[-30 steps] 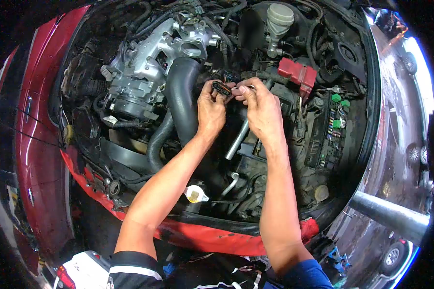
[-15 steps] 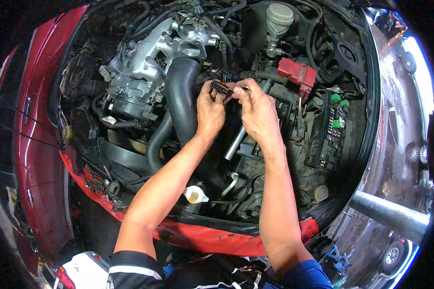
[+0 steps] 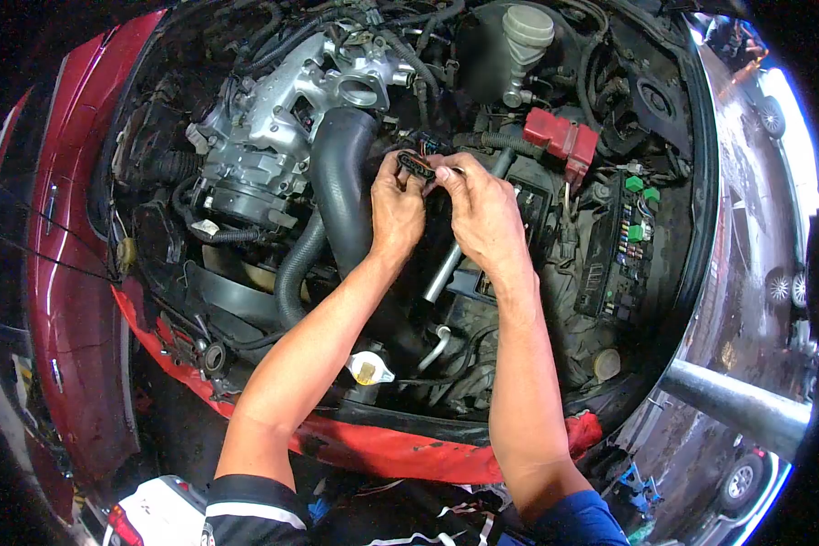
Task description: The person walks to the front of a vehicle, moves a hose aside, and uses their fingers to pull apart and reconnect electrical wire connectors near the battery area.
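Observation:
Over the engine bay, my left hand (image 3: 397,207) is closed around a black electrical connector (image 3: 416,166), its oval open face turned up toward me. Thumb and fingers of my right hand (image 3: 484,218) pinch together at the connector's right edge; whatever lies between those fingertips is too small to make out. Thin wires (image 3: 432,144) show just behind the connector. A thick black intake hose (image 3: 341,196) curves down close to my left hand's left side. Below my right hand, a metal tube (image 3: 442,276) slants past.
The silver intake manifold (image 3: 287,105) fills the upper left. A red terminal cover (image 3: 560,136), a fluid reservoir (image 3: 528,32) and an open fuse box (image 3: 623,246) are to the right. Nearer me are a radiator cap (image 3: 369,369) and the red front edge (image 3: 382,450) of the car.
My right fingertips have shifted slightly at the connector's edge, and the right hand has moved a little left. My left hand still holds the connector in nearly the same place.

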A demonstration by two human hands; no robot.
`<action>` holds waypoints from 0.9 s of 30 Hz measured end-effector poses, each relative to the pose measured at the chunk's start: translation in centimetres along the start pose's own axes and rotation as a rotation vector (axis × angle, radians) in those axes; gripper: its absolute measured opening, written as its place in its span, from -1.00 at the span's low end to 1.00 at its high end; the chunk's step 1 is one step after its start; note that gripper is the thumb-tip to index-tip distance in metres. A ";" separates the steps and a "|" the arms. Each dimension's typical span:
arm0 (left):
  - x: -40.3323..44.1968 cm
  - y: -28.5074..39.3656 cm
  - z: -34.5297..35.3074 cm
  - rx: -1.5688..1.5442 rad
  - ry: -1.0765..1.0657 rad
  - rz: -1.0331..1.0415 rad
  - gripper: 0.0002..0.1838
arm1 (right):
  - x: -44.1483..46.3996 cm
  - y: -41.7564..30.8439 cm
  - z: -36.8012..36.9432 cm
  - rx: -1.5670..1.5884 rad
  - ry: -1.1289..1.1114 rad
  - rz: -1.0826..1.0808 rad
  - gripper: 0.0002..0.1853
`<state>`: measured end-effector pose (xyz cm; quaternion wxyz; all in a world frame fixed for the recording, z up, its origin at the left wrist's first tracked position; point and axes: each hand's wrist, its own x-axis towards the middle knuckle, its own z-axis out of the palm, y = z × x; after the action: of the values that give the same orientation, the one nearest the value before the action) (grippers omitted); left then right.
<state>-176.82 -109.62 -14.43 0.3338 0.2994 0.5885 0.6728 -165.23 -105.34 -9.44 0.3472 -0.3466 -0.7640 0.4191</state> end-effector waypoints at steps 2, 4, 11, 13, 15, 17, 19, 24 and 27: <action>0.0 0.0 0.0 0.011 0.000 0.001 -0.89 | 0.0 -0.1 -0.1 -0.013 -0.009 -0.001 -0.81; 0.0 0.2 0.0 0.026 0.000 -0.002 -0.90 | 0.0 -0.1 0.0 -0.023 -0.009 -0.008 -0.81; 0.1 -0.1 -0.1 -0.007 -0.003 -0.004 -0.92 | 0.0 0.3 0.5 -0.050 0.001 -0.035 -0.81; 0.1 -0.1 -0.1 -0.023 -0.005 -0.007 -0.92 | 0.0 0.4 0.5 -0.055 0.001 -0.040 -0.81; 0.0 -0.1 -0.1 -0.003 -0.005 -0.007 -0.92 | -0.1 0.3 0.5 -0.060 0.000 -0.040 -0.81; 0.0 0.0 -0.1 -0.006 -0.008 -0.003 -0.92 | -0.1 0.4 0.6 -0.066 -0.002 -0.034 -0.81; 0.2 -0.3 -0.2 -0.029 -0.014 0.004 -0.92 | 0.0 0.4 0.6 -0.069 -0.005 -0.031 -0.81; 0.2 -0.7 -0.1 -0.069 -0.002 -0.006 -0.90 | -0.1 0.3 0.5 -0.082 -0.018 -0.034 -0.81; 0.2 -0.7 -0.2 -0.066 -0.005 -0.001 -0.88 | -0.1 0.4 0.6 -0.095 -0.020 -0.032 -0.80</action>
<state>-177.02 -109.48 -15.13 0.3455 0.2896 0.5652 0.6909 -165.60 -105.51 -10.02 0.3292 -0.3461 -0.7921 0.3800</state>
